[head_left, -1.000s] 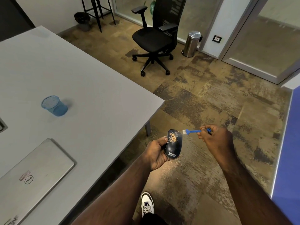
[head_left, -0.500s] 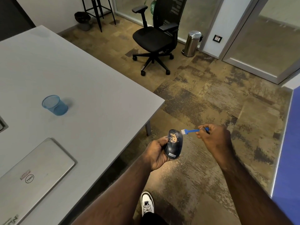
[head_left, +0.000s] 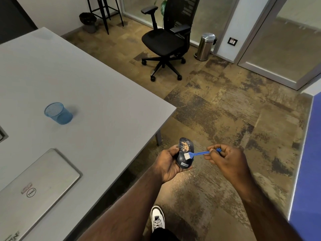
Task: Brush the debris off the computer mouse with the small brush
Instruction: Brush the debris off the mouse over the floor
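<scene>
Left hand (head_left: 167,165) cups the computer mouse (head_left: 185,155) off the table (head_left: 90,94), over the floor; fingers curled shut around its left side and underside. Mouse is dark navy, top face up, with a small label at the near end. Tan debris (head_left: 185,146) is clustered on its far half. Right hand (head_left: 225,162) pinches the small brush (head_left: 199,153), fingers closed on the blue handle's tail end. White bristles sit on the mouse mid-body, just near-side of the debris. More tan specks on the floor below the fingers.
</scene>
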Available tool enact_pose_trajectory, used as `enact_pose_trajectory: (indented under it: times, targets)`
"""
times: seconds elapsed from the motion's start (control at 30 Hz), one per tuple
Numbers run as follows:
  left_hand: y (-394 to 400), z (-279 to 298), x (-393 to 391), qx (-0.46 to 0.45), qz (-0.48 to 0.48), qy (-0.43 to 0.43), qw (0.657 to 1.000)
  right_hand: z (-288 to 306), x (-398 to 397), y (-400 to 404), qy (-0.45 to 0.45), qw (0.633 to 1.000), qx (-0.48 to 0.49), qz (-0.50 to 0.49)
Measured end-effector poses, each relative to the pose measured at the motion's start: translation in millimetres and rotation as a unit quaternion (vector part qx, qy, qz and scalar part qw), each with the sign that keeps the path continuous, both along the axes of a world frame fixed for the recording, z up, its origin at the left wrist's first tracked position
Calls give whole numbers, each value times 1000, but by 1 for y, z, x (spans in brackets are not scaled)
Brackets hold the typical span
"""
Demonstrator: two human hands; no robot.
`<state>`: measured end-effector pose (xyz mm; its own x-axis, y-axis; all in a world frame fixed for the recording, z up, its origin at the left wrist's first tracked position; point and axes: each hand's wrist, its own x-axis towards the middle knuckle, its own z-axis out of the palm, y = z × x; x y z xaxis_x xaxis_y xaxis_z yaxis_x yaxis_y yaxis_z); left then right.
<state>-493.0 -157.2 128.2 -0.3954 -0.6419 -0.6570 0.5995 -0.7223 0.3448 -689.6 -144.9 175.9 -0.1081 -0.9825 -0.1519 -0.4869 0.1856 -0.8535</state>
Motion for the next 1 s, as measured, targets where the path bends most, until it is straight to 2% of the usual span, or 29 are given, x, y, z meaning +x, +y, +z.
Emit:
enact_pose_trajectory:
  times: [0.13,0.33,0.5,0.63,0.73,0.8,0.93,1.0]
  targets:
    - [1,-1,1,9,-3,18,1000,3,-5,-4,22,998,-23,-56]
    - [1,1,-1,9,-6,29,1000,6,-2,-5,22,999,-16,-32]
    - [2,1,-1,15,-1,30,999,11,-6,-9,24,996,-28,-82]
    - [1,2,-1,8,-1,17,1000,13,-1,-5,31,999,-10,-32]
    - [0,1,0,9,0,10,1000,12,-1,-5,61,997,-21,-52]
    - [0,1,0,9,3,8,1000,12,-4,-4,40,997,-24,-67]
    - [-1,-1,-4,8,9,-6,1000,11,3,3,22,1000,-11,12]
    - [-1,-1,-5,15,15,-5,1000,10,3,4,38,999,-22,2]
